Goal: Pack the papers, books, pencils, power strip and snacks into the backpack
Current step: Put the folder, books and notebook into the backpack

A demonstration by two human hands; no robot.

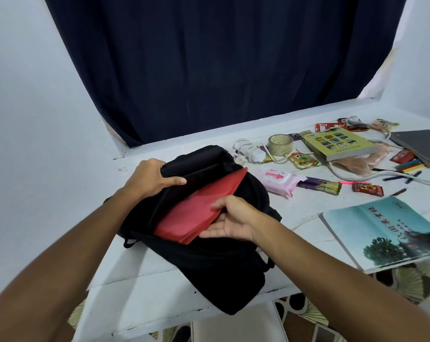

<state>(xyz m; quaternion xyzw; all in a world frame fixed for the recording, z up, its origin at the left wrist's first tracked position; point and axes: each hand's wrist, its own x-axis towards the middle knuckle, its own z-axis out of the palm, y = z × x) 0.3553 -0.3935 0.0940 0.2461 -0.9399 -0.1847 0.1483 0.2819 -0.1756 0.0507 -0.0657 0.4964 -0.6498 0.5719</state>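
The red papers sit halfway into the black backpack, their far corner poking out past the opening. My right hand pinches their near edge, thumb over, fingers under. My left hand curls round the upper flap, holding the mouth apart. If that flap slips, the sheets could buckle against the rim (they look thin). The books, snacks and pencils wait on the table to my right

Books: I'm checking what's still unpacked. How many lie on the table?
3: a green book behind the tape roll, a grey book at the far right, a blue book nearest. Others may be hidden.
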